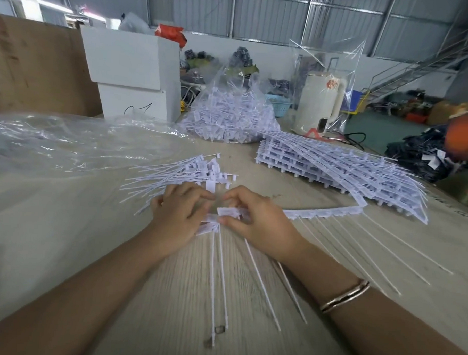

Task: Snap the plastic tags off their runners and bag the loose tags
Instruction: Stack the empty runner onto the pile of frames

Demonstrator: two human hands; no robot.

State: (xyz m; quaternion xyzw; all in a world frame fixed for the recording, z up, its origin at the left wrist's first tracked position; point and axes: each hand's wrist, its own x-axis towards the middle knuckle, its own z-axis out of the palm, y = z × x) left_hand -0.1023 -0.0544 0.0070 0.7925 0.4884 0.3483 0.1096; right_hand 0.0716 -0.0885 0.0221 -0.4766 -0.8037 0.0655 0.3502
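Observation:
A white runner strip of tags lies across the table, its long thin tails pointing toward me. My right hand pinches a tag at the strip's left end. My left hand grips a small bundle of snapped-off tags right beside it, their tails reaching down the table. A pile of loose tags lies just beyond my left hand. A clear bag full of loose tags stands farther back.
A stack of uncut tag sheets lies at the right. An empty clear bag spreads over the left of the wooden table. White boxes and a bagged white kettle stand behind. Cardboard leans at far left.

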